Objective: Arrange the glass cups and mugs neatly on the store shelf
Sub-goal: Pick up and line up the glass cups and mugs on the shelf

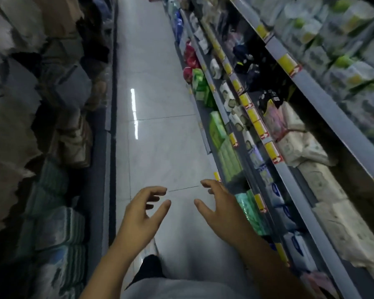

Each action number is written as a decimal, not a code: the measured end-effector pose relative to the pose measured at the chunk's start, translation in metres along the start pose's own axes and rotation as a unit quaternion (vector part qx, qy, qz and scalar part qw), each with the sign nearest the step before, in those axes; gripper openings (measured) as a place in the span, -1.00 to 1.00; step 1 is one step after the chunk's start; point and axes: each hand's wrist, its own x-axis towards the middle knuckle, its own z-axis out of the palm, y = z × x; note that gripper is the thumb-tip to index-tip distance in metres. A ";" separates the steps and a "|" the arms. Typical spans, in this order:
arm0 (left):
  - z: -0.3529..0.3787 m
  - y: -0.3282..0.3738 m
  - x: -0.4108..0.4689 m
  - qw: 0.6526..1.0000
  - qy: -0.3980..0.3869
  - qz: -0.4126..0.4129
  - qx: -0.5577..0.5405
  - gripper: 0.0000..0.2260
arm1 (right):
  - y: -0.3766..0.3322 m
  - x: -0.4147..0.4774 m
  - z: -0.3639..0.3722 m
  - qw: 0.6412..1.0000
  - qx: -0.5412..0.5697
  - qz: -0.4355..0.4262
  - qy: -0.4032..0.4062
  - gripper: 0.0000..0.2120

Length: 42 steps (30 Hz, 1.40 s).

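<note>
No glass cups or mugs show in this blurred view down a store aisle. My left hand [141, 209] is held out in front of me over the pale tiled floor [160, 104], fingers curled apart and holding nothing. My right hand [219, 203] is beside it, a short gap between the two, also open and empty, close to the lower edge of the right-hand shelving.
Grey metal shelves [324, 104] with yellow price tags run along the right, packed with tissue and paper packs [300, 147] and green packets [219, 134]. On the left, shelves hold folded towels and textiles [58, 223]. The aisle runs straight ahead between them.
</note>
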 end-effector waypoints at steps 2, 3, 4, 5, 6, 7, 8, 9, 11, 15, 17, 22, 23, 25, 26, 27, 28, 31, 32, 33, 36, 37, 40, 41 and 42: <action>-0.015 0.016 0.055 0.999 -0.035 0.017 0.006 -0.80 | -0.017 0.027 -0.010 0.999 0.010 0.029 0.031 -0.55; -0.020 0.026 0.081 0.998 -0.050 0.033 0.010 -0.81 | -0.025 0.040 -0.017 0.997 0.023 0.041 0.056 -0.55; -0.022 0.037 0.108 0.996 -0.066 0.051 0.016 -0.81 | -0.032 0.053 -0.024 0.994 0.034 0.055 0.083 -0.55; -0.022 0.048 0.135 0.994 -0.085 0.065 0.021 -0.82 | -0.037 0.067 -0.031 0.991 0.042 0.070 0.110 -0.56; -0.019 0.057 0.161 0.991 -0.108 0.079 0.026 -0.82 | -0.039 0.081 -0.037 0.986 0.046 0.085 0.136 -0.57; -0.014 0.066 0.184 0.986 -0.131 0.092 0.032 -0.82 | -0.039 0.093 -0.043 0.981 0.047 0.098 0.158 -0.57; -0.007 0.074 0.204 0.982 -0.154 0.106 0.039 -0.82 | -0.038 0.103 -0.050 0.977 0.047 0.112 0.178 -0.57; 0.001 0.082 0.223 0.976 -0.174 0.121 0.046 -0.81 | -0.036 0.112 -0.058 0.972 0.051 0.126 0.194 -0.56; 0.019 0.101 0.256 0.964 -0.206 0.155 0.062 -0.81 | -0.034 0.130 -0.075 0.963 0.053 0.147 0.222 -0.53; 0.067 0.147 0.318 0.929 -0.249 0.249 0.110 -0.77 | -0.020 0.171 -0.123 0.944 0.023 0.153 0.292 -0.48; 0.090 0.180 0.344 0.911 -0.258 0.298 0.122 -0.73 | -0.017 0.188 -0.156 0.940 0.025 0.144 0.310 -0.57; 0.127 0.281 0.391 0.858 -0.273 0.413 0.134 -0.75 | -0.035 0.213 -0.254 0.920 -0.038 0.099 0.377 -0.53; 0.132 0.305 0.398 0.846 -0.270 0.441 0.130 -0.74 | -0.045 0.215 -0.274 0.914 -0.060 0.091 0.390 -0.53; 0.137 0.351 0.408 0.824 -0.266 0.487 0.112 -0.74 | -0.068 0.213 -0.310 0.896 -0.102 0.068 0.428 -0.55; 0.139 0.374 0.412 0.815 -0.269 0.504 0.099 -0.74 | -0.080 0.209 -0.327 0.882 -0.121 0.046 0.452 -0.58; 0.141 0.396 0.415 0.803 -0.272 0.524 0.086 -0.74 | -0.092 0.206 -0.344 0.867 -0.141 0.020 0.478 -0.59; 0.143 0.417 0.417 0.787 -0.270 0.550 0.074 -0.75 | -0.101 0.203 -0.360 0.850 -0.162 -0.002 0.502 -0.60; 0.158 0.477 0.425 0.741 -0.255 0.620 0.042 -0.74 | -0.120 0.193 -0.407 0.804 -0.216 -0.016 0.554 -0.63; 0.165 0.495 0.427 0.730 -0.248 0.636 0.034 -0.74 | -0.124 0.189 -0.421 0.800 -0.213 0.000 0.560 -0.65; 0.174 0.511 0.428 0.720 -0.244 0.649 0.027 -0.75 | -0.125 0.186 -0.435 0.801 -0.203 0.019 0.563 -0.66; 0.210 0.553 0.430 0.690 -0.271 0.671 0.025 -0.70 | -0.120 0.176 -0.473 0.767 -0.233 0.069 0.593 -0.65; 0.224 0.565 0.430 0.681 -0.286 0.674 0.027 -0.68 | -0.117 0.174 -0.486 0.757 -0.242 0.092 0.600 -0.65; 0.264 0.599 0.426 0.661 -0.342 0.666 0.047 -0.55 | -0.104 0.163 -0.523 0.736 -0.246 0.159 0.610 -0.65; 0.276 0.609 0.424 0.650 -0.348 0.673 0.057 -0.51 | -0.098 0.160 -0.536 0.725 -0.254 0.181 0.614 -0.67; 0.286 0.618 0.420 0.640 -0.349 0.681 0.072 -0.47 | -0.092 0.157 -0.548 0.712 -0.270 0.202 0.615 -0.68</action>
